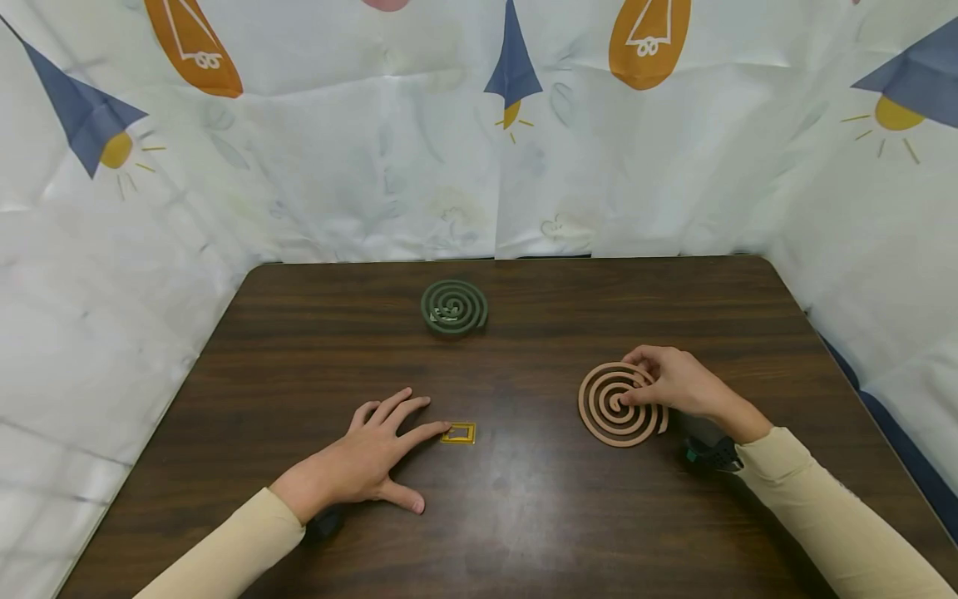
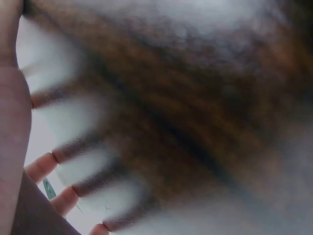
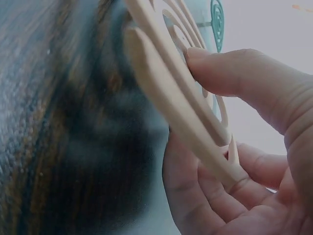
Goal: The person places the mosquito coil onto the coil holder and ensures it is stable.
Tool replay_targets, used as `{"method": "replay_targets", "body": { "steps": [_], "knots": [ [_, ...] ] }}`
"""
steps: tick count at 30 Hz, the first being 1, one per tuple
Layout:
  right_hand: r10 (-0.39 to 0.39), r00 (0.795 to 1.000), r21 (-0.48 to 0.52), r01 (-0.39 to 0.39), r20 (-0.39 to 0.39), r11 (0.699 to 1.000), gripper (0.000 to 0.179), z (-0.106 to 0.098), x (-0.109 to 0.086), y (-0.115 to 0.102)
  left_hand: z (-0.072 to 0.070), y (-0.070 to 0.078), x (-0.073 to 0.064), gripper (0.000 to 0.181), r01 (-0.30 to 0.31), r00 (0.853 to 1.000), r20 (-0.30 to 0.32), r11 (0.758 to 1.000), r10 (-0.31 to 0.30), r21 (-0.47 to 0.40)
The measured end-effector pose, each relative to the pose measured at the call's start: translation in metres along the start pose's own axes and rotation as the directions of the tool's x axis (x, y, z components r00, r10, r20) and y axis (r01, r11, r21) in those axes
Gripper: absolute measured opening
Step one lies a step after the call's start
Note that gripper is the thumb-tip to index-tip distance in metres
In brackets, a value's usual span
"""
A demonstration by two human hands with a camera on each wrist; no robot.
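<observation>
A tan mosquito coil (image 1: 615, 405) is in my right hand (image 1: 684, 384), at the right of the table. In the right wrist view the thumb (image 3: 230, 73) presses on one face of the coil (image 3: 161, 100) while curled fingers support it from behind. My left hand (image 1: 367, 457) is spread palm down, left of centre. Its index fingertip lies right at the corner of a small yellow rectangular frame (image 1: 472, 433). The left wrist view is mostly blur, with several fingertips (image 2: 64, 199) at the lower left. A green mosquito coil (image 1: 454, 308) lies farther back, apart from both hands.
The dark wood-grain table (image 1: 337, 333) has rounded far corners. White patterned cloth (image 1: 419, 166) hangs behind it and along both sides. A dark wrist device (image 1: 711, 453) sits below the right wrist.
</observation>
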State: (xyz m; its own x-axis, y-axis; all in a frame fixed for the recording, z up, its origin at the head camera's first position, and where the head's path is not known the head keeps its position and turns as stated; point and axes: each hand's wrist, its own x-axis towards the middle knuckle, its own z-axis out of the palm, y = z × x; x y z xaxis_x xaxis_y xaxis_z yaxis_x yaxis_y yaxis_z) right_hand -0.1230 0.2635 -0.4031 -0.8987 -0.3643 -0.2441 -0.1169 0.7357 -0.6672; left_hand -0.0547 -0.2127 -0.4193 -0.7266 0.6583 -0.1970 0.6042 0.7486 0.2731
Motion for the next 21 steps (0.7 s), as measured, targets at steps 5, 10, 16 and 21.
{"method": "replay_targets", "body": {
  "steps": [5, 10, 16, 21],
  "knots": [
    [-0.011, 1.0, 0.021, 0.011, 0.011, 1.0, 0.05, -0.0011, -0.0021, 0.0, -0.0012, 0.0004, 0.0005, 0.1, 0.008, 1.0, 0.027, 1.0, -0.008, 0.005],
    [-0.021, 1.0, 0.037, 0.021, 0.011, 0.999, 0.048, -0.001, -0.0042, -0.0002, -0.0025, 0.0016, 0.0005, 0.099, 0.022, 0.998, 0.057, 1.0, -0.021, 0.0],
    [-0.029, 0.999, 0.046, 0.028, 0.018, 0.999, 0.05, -0.0003, -0.0053, -0.0008, -0.0037, 0.0032, -0.0006, 0.1, 0.024, 0.998, 0.062, 1.0, -0.024, 0.005],
    [-0.054, 0.998, 0.067, 0.052, 0.02, 0.996, 0.049, 0.0008, -0.0058, -0.0001, -0.0041, 0.0028, -0.0012, 0.1, 0.026, 0.998, 0.063, 1.0, -0.026, 0.005]
  ]
}}
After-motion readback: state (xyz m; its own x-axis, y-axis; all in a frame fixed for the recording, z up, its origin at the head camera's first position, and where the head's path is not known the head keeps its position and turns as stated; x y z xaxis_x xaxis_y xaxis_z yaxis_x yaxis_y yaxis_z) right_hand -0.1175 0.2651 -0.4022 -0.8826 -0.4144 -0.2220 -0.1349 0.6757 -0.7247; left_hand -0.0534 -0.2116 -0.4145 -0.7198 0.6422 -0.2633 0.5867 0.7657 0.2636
